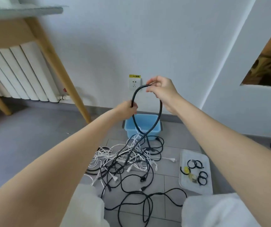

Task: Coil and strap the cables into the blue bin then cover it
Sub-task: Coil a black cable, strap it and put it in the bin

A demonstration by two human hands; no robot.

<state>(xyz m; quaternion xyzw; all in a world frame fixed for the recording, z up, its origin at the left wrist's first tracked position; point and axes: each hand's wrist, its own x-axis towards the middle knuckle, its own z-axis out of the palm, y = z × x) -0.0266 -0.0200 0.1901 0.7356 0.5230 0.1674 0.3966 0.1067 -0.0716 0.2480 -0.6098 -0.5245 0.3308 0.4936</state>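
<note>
Hands grasp one black cable as a loop, left hand at nine o'clock, right hand pinching at twelve, above the blue bin.

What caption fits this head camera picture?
Both hands, left and right, lift a black cable loop above the blue bin.

The single camera sits on my head, looking forward and down past my outstretched arms. It faces the white wall and grey floor, wide-angled, close to my hands and farther from the blue bin against the wall.
</note>
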